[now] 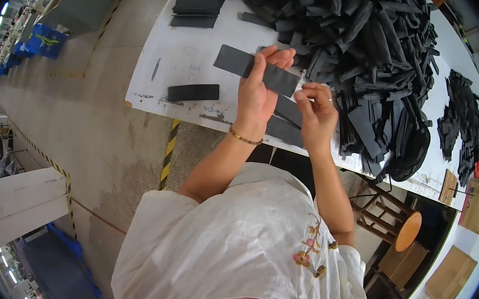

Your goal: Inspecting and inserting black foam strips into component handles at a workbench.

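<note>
- Your left hand [258, 96] grips a flat dark grey strip [280, 79], thumb laid across its upper face near the middle and the other fingers behind it.
- That strip is up above the white table [163, 65], in front of you, with the far-side heap of dark strips [351, 33] beyond and to the right.
- Its long axis runs mostly left to right, tilted so the left end points up and away from you and the right end points down toward your right hand [318, 116].
- The relation that matters, as I judge it: the right end lies just beside your right fingertips, up and to their left, so your right hand is the nearer one to that end while your left has the middle.
- Your right thumb and fingers are curled in toward each other (a small pale, shiny bit shows near them, too fine to identify); I cannot tell whether they pinch anything or touch the strip.
- On the tabletop, a single black strip [193, 92] lies to the left of your left wrist, and a neat stack of strips [196, 8] sits farther off at the upper left.
</note>
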### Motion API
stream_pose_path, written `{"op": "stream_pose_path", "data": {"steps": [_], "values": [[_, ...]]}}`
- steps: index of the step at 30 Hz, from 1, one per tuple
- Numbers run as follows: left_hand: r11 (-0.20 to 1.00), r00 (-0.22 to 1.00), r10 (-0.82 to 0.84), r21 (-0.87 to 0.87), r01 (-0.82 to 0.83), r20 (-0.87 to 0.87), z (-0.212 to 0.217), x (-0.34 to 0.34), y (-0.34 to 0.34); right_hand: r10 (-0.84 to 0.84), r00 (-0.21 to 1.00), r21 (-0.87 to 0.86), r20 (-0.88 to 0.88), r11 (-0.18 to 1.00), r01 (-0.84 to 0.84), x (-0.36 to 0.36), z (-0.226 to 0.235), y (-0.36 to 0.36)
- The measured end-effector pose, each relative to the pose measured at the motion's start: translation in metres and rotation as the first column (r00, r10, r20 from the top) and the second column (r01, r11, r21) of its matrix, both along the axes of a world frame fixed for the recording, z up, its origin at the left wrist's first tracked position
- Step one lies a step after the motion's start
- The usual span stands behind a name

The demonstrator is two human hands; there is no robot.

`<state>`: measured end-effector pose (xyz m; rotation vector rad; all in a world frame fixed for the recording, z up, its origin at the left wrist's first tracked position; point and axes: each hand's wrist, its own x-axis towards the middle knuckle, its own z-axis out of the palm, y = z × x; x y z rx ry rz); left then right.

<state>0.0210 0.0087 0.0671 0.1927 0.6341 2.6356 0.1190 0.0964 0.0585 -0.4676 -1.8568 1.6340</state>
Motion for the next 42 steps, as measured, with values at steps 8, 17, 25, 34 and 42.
{"op": "stream_pose_path", "data": {"steps": [8, 17, 25, 34, 42], "values": [[0.991, 0.991, -0.121, -0.056, 0.118, -0.065, 0.006, 0.006, -0.009, 0.082, 0.991, 0.021, 0.109, 0.996, -0.085, -0.01, 0.03, -0.005], [0.988, 0.992, 0.093, -0.129, -0.083, 0.079, -0.033, -0.018, -0.039, 0.033, 0.992, 0.45, -0.124, 0.893, 0.026, 0.006, 0.025, -0.002], [0.856, 0.969, -0.084, -0.515, -0.05, -0.233, -0.013, -0.009, -0.037, 0.105, 0.994, 0.475, 0.034, 0.873, -0.108, -0.005, 0.056, 0.006], [0.833, 0.937, -0.234, -0.55, 0.057, -0.258, -0.028, -0.006, -0.043, 0.18, 0.968, 0.224, 0.173, 0.95, -0.217, -0.01, 0.04, 0.019], [0.897, 0.941, -0.336, -0.318, 0.306, -0.044, -0.036, -0.002, -0.04, 0.339, 0.916, -0.105, 0.214, 0.94, -0.324, -0.01, 0.033, 0.032]]}}
